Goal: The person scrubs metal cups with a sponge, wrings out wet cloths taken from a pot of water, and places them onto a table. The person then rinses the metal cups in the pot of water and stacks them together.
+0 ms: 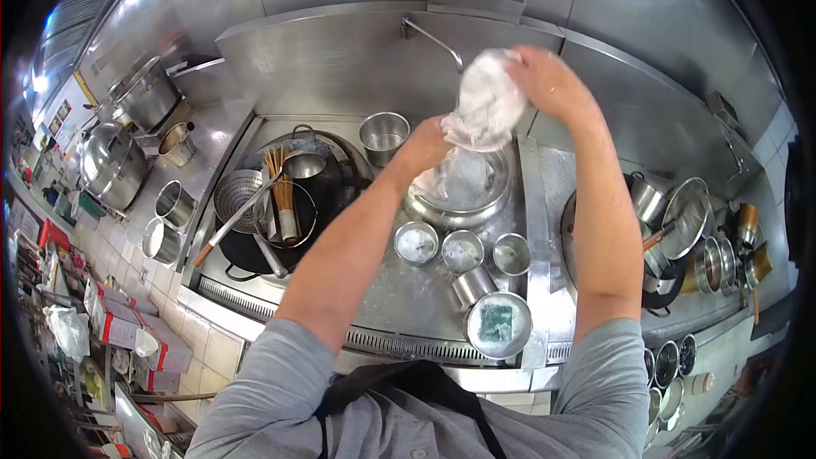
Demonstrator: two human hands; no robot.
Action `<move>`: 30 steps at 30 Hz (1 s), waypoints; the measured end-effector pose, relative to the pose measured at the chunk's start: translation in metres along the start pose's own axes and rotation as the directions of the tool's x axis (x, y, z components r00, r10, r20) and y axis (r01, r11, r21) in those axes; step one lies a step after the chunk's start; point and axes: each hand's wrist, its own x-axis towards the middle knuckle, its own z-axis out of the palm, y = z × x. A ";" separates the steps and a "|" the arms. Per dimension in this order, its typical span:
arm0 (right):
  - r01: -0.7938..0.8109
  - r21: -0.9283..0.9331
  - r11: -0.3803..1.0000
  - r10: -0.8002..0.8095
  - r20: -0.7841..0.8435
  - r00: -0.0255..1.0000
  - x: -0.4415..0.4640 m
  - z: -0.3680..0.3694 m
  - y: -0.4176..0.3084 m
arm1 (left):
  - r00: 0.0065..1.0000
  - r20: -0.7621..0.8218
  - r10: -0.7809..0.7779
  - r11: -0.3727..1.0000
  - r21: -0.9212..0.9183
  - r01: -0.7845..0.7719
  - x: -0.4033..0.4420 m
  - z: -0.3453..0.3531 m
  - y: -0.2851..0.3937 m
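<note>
A white, wet-looking cloth point(491, 102) is stretched between my hands above a round metal basin point(459, 214), slightly smeared by motion. My right hand point(544, 81) is raised and closed on the cloth's upper edge. Lower down, my left hand point(427, 151) grips its bottom corner, its fingers partly hidden. White suds and whitish water fill the basin. In front of it stand small metal pots point(416, 243) with foamy water, and a tipped metal cup point(473, 288). Nearest me is a metal bowl point(524, 336) holding a green scouring pad point(496, 323) in suds.
To the left, a black wok point(246, 257) holds a bamboo brush point(282, 195), a perforated skimmer point(238, 197) and a ladle point(303, 166). A faucet point(433, 40) projects from the back wall. Strainers point(685, 217) and pans crowd the right burner. Metal stockpots point(110, 166) stand far left.
</note>
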 end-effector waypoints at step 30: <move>-0.149 0.709 0.689 0.173 0.039 0.984 -0.218 0.324 -0.037 | 0.840 0.403 -0.363 -0.070 -0.911 0.407 -0.256 -0.003 -0.062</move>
